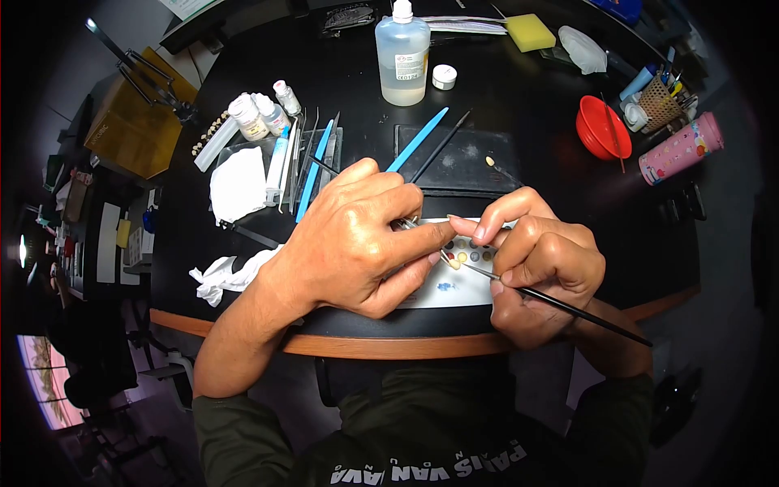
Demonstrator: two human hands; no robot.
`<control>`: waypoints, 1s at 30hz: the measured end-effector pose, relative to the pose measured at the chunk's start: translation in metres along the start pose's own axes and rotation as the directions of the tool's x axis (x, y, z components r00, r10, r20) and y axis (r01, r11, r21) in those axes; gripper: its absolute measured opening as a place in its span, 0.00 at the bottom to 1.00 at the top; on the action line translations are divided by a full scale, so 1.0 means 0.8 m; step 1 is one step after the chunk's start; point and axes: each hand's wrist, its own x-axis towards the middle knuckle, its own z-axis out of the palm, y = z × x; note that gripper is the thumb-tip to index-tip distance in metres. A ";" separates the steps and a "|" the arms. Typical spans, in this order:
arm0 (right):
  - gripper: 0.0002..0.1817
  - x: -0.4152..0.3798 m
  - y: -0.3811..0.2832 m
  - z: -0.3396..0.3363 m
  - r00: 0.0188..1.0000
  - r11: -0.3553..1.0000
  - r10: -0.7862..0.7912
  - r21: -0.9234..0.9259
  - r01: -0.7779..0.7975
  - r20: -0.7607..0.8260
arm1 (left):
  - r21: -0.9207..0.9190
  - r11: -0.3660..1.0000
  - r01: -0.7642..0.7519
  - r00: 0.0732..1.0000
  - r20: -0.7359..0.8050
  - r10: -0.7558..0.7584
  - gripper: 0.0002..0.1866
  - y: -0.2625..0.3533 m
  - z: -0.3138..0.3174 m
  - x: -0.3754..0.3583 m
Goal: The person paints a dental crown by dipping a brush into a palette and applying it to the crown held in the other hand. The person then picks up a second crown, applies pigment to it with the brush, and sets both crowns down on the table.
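Note:
My left hand [357,239] is closed around a metal holding tool [406,221], mostly hidden by the fingers. At its tip sits a small cream-coloured tooth crown [454,264]. Between the fingers of my right hand [548,260] is a thin black paintbrush [568,308], its handle slanting down to the right. The brush tip reaches right at the crown. Fingertips of both hands come close together above the crown. Beneath them lies a white palette sheet [430,296] with round colour spots and a blue smear [445,286].
Behind my hands is a dark tray [487,154] with brushes and another tooth piece [490,161]. A liquid bottle [402,57] stands at the back, a red bowl [602,128] and pink tumbler [682,150] to the right. Small jars [247,116] and tissue [238,185] are left.

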 end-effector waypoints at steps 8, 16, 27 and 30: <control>0.12 0.001 -0.001 -0.001 1.000 1.000 -0.023 -0.014 0.023 0.008 | -0.005 1.000 -0.011 1.000 -0.010 0.011 0.19 -0.001 0.001 0.001; 0.14 0.000 0.003 0.003 0.998 0.999 -0.046 -0.019 0.045 -0.037 | -0.014 1.000 -0.003 1.000 -0.006 0.003 0.17 0.000 0.003 0.002; 0.14 0.001 -0.003 0.003 0.999 1.000 -0.012 -0.025 0.011 -0.033 | 0.004 1.000 0.022 0.999 0.033 -0.022 0.16 0.003 -0.003 0.004; 0.14 0.001 -0.003 0.003 0.999 1.000 -0.009 -0.029 0.008 -0.034 | 0.008 1.000 0.025 0.999 0.037 -0.026 0.15 0.003 -0.003 0.004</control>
